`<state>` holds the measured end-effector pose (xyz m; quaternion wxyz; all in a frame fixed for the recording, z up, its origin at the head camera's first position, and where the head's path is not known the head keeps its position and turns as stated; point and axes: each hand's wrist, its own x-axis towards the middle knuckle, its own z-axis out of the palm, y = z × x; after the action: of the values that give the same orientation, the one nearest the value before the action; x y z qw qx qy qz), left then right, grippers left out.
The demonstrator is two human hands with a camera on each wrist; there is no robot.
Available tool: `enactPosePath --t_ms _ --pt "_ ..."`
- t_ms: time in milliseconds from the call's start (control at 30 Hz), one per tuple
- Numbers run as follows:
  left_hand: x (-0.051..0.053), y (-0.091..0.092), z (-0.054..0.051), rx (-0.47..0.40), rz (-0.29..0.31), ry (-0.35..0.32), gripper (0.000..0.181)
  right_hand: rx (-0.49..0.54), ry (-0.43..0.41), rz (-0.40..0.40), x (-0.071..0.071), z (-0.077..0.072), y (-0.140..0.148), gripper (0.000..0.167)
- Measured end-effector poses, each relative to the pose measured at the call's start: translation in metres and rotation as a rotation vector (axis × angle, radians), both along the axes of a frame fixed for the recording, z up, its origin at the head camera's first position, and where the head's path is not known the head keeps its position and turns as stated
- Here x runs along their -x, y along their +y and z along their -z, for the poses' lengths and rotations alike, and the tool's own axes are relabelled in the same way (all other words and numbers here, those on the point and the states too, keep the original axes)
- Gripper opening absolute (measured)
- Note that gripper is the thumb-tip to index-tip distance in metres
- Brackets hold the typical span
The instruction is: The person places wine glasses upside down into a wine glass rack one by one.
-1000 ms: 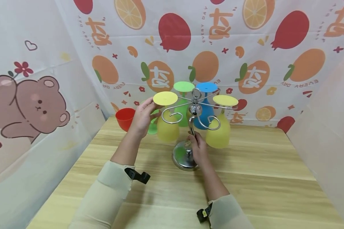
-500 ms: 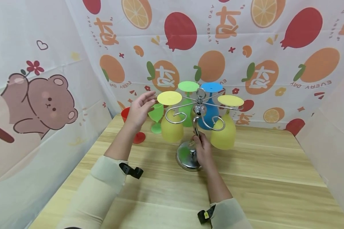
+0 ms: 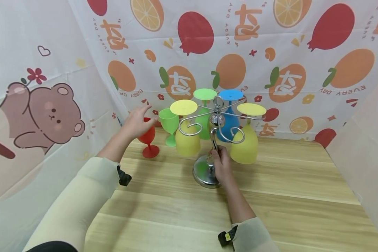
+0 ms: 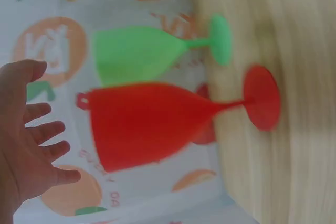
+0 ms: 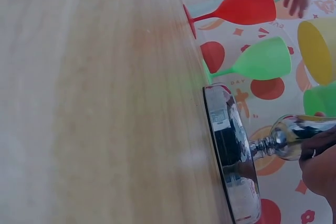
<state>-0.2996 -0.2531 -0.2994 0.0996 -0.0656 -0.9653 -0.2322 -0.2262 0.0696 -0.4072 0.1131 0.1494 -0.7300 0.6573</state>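
Observation:
My right hand (image 3: 222,164) grips the lower stem of a chrome glass rack (image 3: 216,120), whose round base (image 5: 231,156) stands on the table. From its arms hang upside-down goblets: a yellow one (image 3: 188,140) at left, another yellow one (image 3: 245,147) at right, a green one (image 3: 203,122) and a blue one (image 3: 229,122) behind. My left hand (image 3: 135,122), fingers spread, is over a red goblet (image 4: 142,124) standing upright; in the left wrist view a gap shows between fingers and cup. Beside it stands an upright green goblet (image 4: 136,53).
The wooden table (image 3: 289,185) meets a fruit-printed cloth (image 3: 249,42) at the back. A cloth with a bear print (image 3: 50,112) hangs along the left side, and a pale cloth (image 3: 365,140) along the right.
My left hand has left the hanging yellow goblet and moved left to above the red goblet. The right hand keeps its grip on the rack's stem.

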Motion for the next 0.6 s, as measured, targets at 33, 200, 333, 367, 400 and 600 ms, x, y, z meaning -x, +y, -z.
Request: enactPosePath --t_ms 33,200,333,367,400,600 --pt "0.003 -0.003 0.003 0.043 -0.001 -0.005 0.068 -0.003 -0.002 -0.002 0.000 0.000 0.000 0.026" --pt "0.016 -0.012 0.020 0.201 -0.011 -0.028 0.073 -0.011 -0.021 -0.008 -0.001 -0.001 0.001 0.026" --pt "0.021 -0.015 0.036 0.246 -0.027 -0.052 0.074 -0.016 -0.023 -0.010 -0.001 -0.001 0.001 0.026" --pt "0.022 -0.015 0.040 0.255 -0.037 -0.055 0.073 -0.016 -0.023 -0.010 -0.001 0.000 0.001 0.026" --pt "0.022 -0.015 0.043 0.263 -0.048 -0.050 0.072 -0.016 -0.024 -0.011 -0.001 0.000 0.001 0.026" --pt "0.023 -0.011 0.059 0.312 -0.136 0.031 0.064 -0.008 -0.011 -0.011 0.002 0.001 0.002 0.026"
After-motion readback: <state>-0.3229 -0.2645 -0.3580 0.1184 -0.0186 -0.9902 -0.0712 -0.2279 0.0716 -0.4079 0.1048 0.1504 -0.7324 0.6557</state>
